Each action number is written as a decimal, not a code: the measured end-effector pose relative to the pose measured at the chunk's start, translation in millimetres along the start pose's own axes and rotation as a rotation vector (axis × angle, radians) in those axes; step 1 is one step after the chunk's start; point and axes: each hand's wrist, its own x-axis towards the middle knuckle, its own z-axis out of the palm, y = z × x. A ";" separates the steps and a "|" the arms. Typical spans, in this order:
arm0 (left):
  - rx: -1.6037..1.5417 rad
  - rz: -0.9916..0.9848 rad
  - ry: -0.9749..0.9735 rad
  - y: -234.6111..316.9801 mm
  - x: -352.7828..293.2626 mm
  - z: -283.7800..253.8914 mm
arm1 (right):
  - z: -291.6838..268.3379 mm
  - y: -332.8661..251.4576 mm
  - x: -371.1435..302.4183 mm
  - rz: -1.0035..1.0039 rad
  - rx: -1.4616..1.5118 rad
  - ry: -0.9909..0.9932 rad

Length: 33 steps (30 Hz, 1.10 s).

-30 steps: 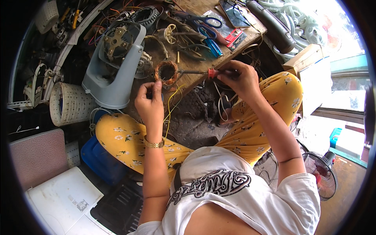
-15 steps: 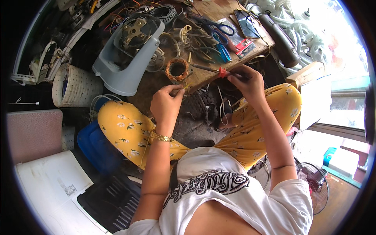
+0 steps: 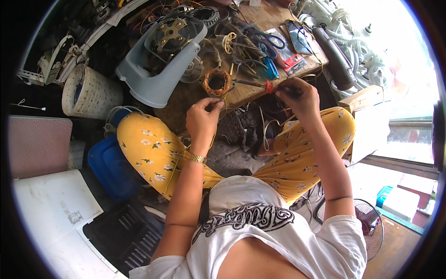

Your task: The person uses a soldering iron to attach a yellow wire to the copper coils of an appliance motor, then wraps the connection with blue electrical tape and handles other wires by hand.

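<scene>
Copper coil ring (image 3: pixel 206 83) sits at the near edge of the wooden counter (image 3: pixel 265 19), straight ahead of you and between your two hands, just right of the gray fan housing (image 3: pixel 151 90). Your left hand (image 3: pixel 203 120) is at the ring's near side, thumb and forefinger pinched together on what looks like the thin yellow wire (image 3: pixel 226 99). Your right hand (image 3: pixel 299 96) grips a slim tool with a red collar (image 3: pixel 269 87), its dark shaft pointing left toward the ring. Whether the tip touches the ring or stops just beside it, you cannot tell from here.

The step in hand looks like work on the ring's wire, one hand steadying it and the other bringing the tool to it. From this position, the next move would seem to call for a still left pinch and a small, controlled approach of the tip, clear of your fingers and the copper windings.
</scene>
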 end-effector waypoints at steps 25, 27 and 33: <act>0.020 0.134 0.088 -3.1 -2.5 4.7 | 14.0 -0.7 14.1 -0.048 -0.071 -0.027; 0.022 0.139 0.089 -2.9 -2.1 5.5 | 14.4 2.7 14.3 -0.069 -0.060 -0.014; 0.025 0.127 0.081 -1.7 -2.9 5.2 | 15.8 0.0 12.4 -0.064 -0.030 -0.012</act>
